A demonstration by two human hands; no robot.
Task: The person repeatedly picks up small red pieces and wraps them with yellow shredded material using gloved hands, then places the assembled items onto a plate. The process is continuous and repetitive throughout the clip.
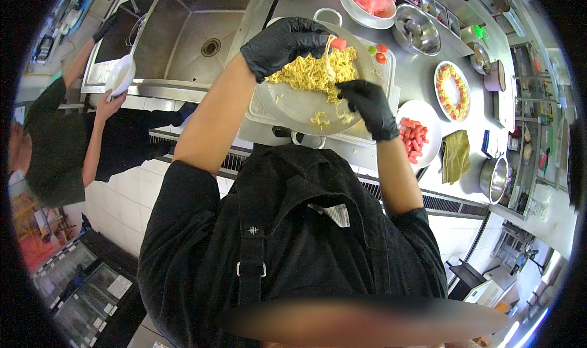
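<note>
My left hand (286,45), in a black glove, pinches a short reddish sausage piece (338,43) with yellow noodle strands hanging from it. Beneath lies a heap of yellow noodles (292,74) in a wide, shallow metal pan (280,108) with loop handles. My right hand (371,108), also black-gloved, has its fingertips closed on noodle strands at the heap's right side. Loose noodle bits (319,120) lie near the pan's front. Right of my right hand, a white plate (433,125) holds several cut sausage pieces (413,141).
An oval white plate (438,96) bears a ring of noodle-wrapped pieces. Behind are a metal bowl (422,39) and a white bowl (348,14) of pink food. A green cloth (455,156) lies at right. Left of the sink (183,54), a co-worker (55,134) holds a white dish (121,74).
</note>
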